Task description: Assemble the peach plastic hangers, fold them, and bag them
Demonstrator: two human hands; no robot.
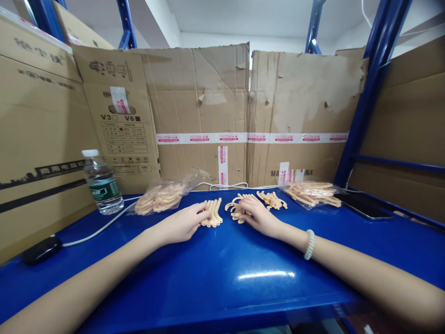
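So the left hand (184, 223) had its fingers bent in against the left side of a row of pale curved pieces (217, 211), lined up side by side on the blue table (194, 283). Pretty narrow grip, but I couldn't tell if it was pinching one or just steadying them. Light fingertips seemed best there, since a shove would probably have skewed the whole row. The right hand (260, 216) was bent over a loose pile (230, 205) of similar pieces, fingertips partly hidden, so no clue whether it held any. Those lay every which way, so lifting one by its end looked safer than dragging it.

Other stuff, from the left: a black rounded gadget (41, 250), a white cable (103, 228), a water bottle (103, 185), then a clear bag of pieces (160, 197) beyond the left forearm, probably the main snag for that arm. Past the right hand sat a smaller heap (273, 200), another filled bag (311, 192) and a dark phone (365, 207) beside it.
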